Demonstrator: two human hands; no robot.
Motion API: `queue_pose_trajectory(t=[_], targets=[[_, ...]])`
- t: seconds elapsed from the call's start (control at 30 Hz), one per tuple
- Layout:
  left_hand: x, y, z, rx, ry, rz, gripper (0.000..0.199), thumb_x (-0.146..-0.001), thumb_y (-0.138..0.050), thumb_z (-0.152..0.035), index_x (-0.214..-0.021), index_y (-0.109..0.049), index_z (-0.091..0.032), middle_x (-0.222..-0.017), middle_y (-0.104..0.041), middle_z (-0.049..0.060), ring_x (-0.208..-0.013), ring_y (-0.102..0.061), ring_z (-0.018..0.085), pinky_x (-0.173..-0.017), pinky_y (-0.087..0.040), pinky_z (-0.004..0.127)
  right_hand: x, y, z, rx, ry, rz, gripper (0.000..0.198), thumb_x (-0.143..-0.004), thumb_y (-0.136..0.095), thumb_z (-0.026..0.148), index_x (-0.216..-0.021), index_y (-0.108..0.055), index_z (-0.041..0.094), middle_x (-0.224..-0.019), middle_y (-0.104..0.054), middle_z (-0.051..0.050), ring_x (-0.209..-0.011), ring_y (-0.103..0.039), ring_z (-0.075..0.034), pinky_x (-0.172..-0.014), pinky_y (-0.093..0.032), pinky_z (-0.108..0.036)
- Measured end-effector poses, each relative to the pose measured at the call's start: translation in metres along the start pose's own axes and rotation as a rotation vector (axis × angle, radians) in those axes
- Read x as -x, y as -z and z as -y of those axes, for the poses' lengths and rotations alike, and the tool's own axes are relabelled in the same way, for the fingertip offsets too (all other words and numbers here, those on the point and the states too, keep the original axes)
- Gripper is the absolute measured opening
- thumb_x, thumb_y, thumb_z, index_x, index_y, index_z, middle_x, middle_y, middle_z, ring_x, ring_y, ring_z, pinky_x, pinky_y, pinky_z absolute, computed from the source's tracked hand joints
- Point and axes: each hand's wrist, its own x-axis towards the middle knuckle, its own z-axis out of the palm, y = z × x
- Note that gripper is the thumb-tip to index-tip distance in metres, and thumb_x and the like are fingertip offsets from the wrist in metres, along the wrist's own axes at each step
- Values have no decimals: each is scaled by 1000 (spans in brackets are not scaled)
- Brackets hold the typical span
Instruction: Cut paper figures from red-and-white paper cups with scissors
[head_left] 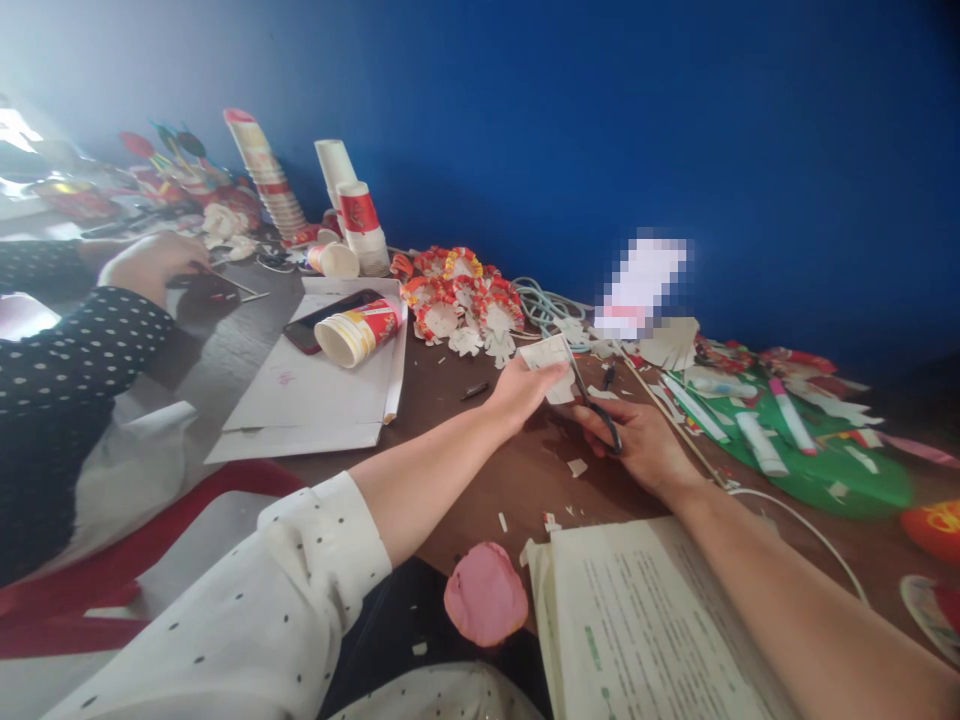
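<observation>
My left hand [527, 388] is closed on a small piece of white paper [546, 352] with faint lines drawn on it. Scissors [604, 422] with dark handles sit in my right hand [637, 440], and their blades reach up along the paper's right edge. Whether the blades are apart there is hard to make out. Below my hands, small paper scraps [577, 468] lie on the brown table [480, 490]. A pile of cut red and white paper shapes [465, 300] rests beyond my left hand.
Paper cups [360, 330] and a phone [304, 335] lie on a white folder [300, 410]. Stacked cups [274, 185] stand behind. Markers [791, 415] cover a green board [832, 480] at right. An open book [645, 610] and a pink round piece [486, 595] are nearest me. Another person's hand [154, 265] works at left.
</observation>
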Motion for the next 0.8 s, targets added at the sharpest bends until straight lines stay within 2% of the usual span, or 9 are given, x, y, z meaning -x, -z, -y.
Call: queue_pose_trajectory(t=[0.37,0.57,0.8], targets=[[1,0,-1,8,1,9,18,-69,-71,-26,-82,-69,-14,-75,-69,5,-65,-62,16,-75,-49,32,-1,1,-5,-6,-2,10,46,-75,-67,62,-63,-63,18,-54,-54,1,-47,-44,-10,-48,-34,-26],[1,-1,-2,-4,-2,25,18,-70,-71,-28,-80,-69,-14,-71,-69,5,-66,-63,16,-77,-49,33,0,2,-5,-24,-24,19,48,-75,-65,64,-78,-68,17,-58,-58,0,-51,-48,-11,-52,-36,-26],[3,-1,-3,0,1,32,17,-70,-71,-26,-81,-69,-14,-73,-70,5,-66,-63,16,-77,-50,33,1,4,-6,-58,-15,49,45,-78,-64,62,-73,-66,17,-57,-58,1,-52,-46,-10,-53,-34,-25]])
